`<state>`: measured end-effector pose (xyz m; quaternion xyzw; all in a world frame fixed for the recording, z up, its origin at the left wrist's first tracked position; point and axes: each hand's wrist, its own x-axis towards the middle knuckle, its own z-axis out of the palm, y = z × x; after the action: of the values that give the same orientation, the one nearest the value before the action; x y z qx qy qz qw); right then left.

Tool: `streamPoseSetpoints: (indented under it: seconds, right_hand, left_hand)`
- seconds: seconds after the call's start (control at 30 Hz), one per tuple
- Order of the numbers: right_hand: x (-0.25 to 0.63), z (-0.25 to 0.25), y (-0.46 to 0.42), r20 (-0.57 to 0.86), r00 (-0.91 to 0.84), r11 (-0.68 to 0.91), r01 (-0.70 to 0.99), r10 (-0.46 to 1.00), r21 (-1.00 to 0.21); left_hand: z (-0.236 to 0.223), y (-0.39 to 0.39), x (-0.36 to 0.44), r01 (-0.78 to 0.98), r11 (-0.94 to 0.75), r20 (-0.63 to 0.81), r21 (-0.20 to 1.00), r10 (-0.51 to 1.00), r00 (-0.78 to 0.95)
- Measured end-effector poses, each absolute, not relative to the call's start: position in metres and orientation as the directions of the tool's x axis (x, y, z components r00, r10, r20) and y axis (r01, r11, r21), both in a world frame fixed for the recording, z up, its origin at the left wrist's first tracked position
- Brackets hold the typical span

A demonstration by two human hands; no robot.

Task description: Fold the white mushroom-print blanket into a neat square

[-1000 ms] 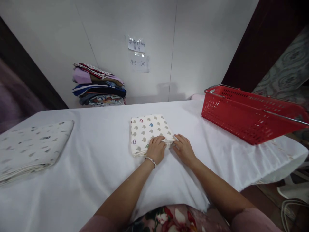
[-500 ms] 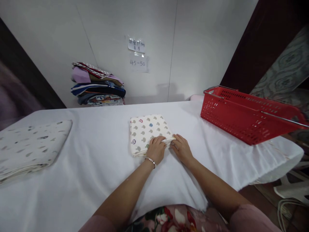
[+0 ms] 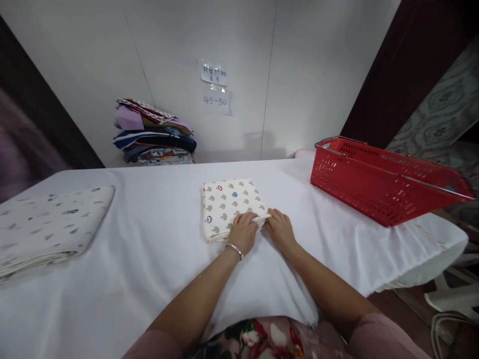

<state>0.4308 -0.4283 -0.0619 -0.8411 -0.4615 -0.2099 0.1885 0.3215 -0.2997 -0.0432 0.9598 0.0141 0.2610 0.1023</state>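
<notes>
Cloth, folded on the bench. Right hand pinches its near right corner; left hand curls over the near edge, grip unclear. Apparent step: edge-straightening, next calling for flush layers.

It looks like a workroom — a white-draped table, a red perforated plastic basket, handwritten white paper signs.

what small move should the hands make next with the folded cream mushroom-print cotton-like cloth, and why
Probably press the near-right corner flat: the right hand pinches that corner of the folded cream mushroom-print cloth, layered edges look slightly raised between the hands, and the left hand lies on the near edge, so could steady it.
</notes>
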Motion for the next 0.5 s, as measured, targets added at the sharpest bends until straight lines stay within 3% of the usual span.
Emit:
streamPoseSetpoints:
  seconds: [0.23,0.5]
  right_hand:
    - [0.438,-0.067,-0.425,0.576,0.417,-0.386,0.904,0.703,-0.184]
    - [0.435,-0.052,-0.444,0.661,0.287,-0.245,0.957,0.693,-0.158]
  left_hand:
    - [-0.028,-0.299,0.322,-0.061,-0.953,0.419,0.296,0.072,0.905]
    - [-0.021,-0.296,0.342,0.037,-0.96,0.22,0.277,0.101,0.97]
